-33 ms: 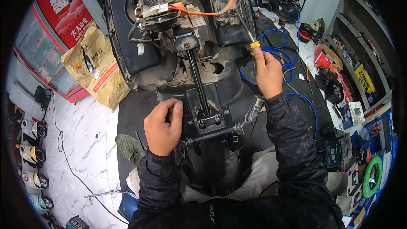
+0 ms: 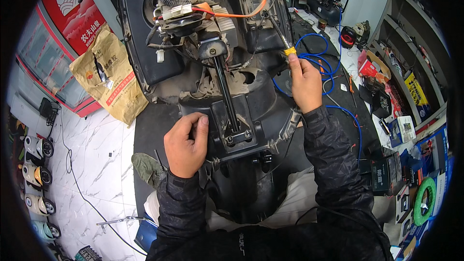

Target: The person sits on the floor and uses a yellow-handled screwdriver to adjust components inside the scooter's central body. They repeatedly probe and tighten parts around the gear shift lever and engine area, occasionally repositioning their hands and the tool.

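Note:
Before me is the dusty black underbody of a scooter (image 2: 166, 87), with wiring and metal parts exposed. My right hand (image 2: 307, 84) is closed around the yellow handle of a screwdriver (image 2: 290, 50). Its metal shaft slants up and left to the vehicle's right edge; the tip is hard to make out. My left hand (image 2: 186, 142) is curled at the left of the black plastic fender, thumb against forefinger; what its fingers hold, if anything, is hidden. Between my hands runs a black rod (image 2: 224, 89) down to a bolted bracket (image 2: 239, 138). An orange cable (image 2: 263, 0) and white connector (image 2: 176, 11) sit above.
A coiled blue air hose (image 2: 333, 75) lies on the dark mat at right, near an air compressor (image 2: 325, 2). Shelves (image 2: 386, 24) and boxes crowd the right side. A brown paper sack (image 2: 116, 77) stands left, beside a red-trimmed glass cabinet (image 2: 53, 67). A black cord (image 2: 92, 205) crosses the floor.

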`<state>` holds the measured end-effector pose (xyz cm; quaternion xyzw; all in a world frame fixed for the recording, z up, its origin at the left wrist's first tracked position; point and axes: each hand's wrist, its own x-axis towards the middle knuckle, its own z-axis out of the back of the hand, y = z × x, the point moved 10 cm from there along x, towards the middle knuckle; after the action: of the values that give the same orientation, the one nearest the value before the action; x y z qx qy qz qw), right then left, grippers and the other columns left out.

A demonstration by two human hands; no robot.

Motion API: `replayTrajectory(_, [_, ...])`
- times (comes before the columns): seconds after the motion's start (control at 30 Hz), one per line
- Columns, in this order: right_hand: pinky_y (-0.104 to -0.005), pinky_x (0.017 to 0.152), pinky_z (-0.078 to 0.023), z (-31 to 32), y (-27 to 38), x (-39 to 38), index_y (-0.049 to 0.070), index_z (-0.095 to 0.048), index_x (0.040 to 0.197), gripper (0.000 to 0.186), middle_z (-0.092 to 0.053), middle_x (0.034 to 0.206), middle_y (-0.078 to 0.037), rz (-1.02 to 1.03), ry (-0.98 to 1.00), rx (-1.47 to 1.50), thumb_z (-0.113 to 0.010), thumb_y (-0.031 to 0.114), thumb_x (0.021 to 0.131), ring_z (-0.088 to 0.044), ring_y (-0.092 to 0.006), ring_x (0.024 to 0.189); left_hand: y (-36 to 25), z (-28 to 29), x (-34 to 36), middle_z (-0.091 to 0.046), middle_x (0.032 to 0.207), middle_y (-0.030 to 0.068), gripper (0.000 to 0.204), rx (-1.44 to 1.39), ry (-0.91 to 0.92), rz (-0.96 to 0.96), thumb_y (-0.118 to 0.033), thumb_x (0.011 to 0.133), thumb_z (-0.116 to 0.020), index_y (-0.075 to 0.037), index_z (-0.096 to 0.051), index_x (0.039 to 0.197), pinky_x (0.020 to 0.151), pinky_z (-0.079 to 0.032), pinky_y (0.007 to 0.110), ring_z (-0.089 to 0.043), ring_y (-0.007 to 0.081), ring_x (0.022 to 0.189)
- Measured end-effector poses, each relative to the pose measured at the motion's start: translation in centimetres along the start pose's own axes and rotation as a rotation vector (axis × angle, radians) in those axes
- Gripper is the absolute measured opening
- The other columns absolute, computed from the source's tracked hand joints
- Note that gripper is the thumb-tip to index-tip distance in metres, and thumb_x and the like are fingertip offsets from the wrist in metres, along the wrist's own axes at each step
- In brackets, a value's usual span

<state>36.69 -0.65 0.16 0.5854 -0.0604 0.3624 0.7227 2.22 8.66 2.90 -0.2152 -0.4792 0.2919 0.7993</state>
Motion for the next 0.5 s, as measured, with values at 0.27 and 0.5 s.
replayTrajectory(0.27, [-0.0356, 0.064, -0.045, -0.15, 0.20, -0.03, -0.006, -0.073, 0.097, 0.059, -0.061, 0.069, -0.010, 0.003, 0.015, -0.033, -0.061, 0.050, 0.112, -0.053, -0.0152, 0.067, 0.11, -0.04, 0.01, -0.071, 0.081, 0.0130, 0.013, 0.001, -0.003, -0.006, -0.011, 0.101, -0.077, 0.001, -0.076, 0.102, 0.064, -0.051, 0.031, -0.063, 0.0190, 0.064])
replayTrajectory(0.5, [-0.0367, 0.064, -0.046, -0.17, 0.14, 0.04, -0.006, -0.073, 0.099, 0.060, -0.062, 0.070, -0.012, 0.010, 0.013, -0.045, -0.061, 0.051, 0.112, -0.055, -0.0175, 0.067, 0.13, -0.04, -0.02, -0.071, 0.081, 0.0132, 0.014, 0.003, -0.004, -0.008, -0.012, 0.101, -0.077, 0.002, -0.076, 0.103, 0.064, -0.051, 0.031, -0.062, 0.0189, 0.064])
